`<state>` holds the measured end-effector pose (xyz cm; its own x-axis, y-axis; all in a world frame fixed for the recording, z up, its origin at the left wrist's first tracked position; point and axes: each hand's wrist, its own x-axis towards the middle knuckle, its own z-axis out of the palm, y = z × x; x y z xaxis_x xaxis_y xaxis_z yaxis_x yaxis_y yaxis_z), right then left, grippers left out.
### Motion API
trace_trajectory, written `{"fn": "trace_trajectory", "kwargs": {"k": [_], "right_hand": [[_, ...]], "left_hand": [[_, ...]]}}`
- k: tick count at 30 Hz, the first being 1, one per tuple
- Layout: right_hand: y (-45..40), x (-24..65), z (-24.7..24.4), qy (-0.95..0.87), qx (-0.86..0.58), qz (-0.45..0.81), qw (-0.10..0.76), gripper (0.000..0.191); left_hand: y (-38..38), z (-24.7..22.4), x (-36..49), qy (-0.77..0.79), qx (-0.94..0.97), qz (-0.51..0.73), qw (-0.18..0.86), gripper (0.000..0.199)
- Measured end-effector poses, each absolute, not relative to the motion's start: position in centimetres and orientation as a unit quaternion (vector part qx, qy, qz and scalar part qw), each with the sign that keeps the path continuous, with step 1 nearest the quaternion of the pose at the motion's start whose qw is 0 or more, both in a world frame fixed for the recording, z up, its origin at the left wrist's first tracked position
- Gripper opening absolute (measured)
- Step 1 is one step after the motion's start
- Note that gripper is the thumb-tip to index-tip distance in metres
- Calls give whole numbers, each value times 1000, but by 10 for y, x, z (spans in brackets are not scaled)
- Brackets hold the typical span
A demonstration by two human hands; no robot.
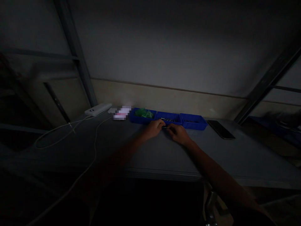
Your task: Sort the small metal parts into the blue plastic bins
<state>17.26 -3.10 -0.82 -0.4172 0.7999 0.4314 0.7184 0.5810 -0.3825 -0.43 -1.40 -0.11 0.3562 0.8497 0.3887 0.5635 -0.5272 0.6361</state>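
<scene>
My left hand (155,128) and my right hand (178,133) meet just in front of the blue bins, both with fingers pinched. Between their fingertips shows a small, thin, shiny metal-looking piece (165,127), too small and dark to name. Behind them stand three blue bins in a row. Clear green pieces fill the left bin (134,119). Small shiny metal-looking parts lie in the middle bin (160,114), partly hidden by my hands. In the right bin (198,125) some small dark parts are visible.
A dark phone (221,130) lies right of the bins on the grey table (160,157). On the left are a white power bank or adapter (98,109), a blurred-out bright item (122,113) and a loose white cable (95,141). Metal posts (81,72) rise at both sides.
</scene>
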Motion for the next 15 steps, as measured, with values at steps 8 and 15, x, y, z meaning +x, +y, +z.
{"fn": "trace_trajectory", "kwargs": {"k": [8, 15], "right_hand": [[-36, 172, -3, -843, -426, 59, 322, 22], [-17, 204, 3, -690, -569, -15, 448, 44]], "left_hand": [[-13, -5, -2, 440, 765, 403, 242, 18], [-16, -10, 1, 458, 800, 358, 146, 31]]}}
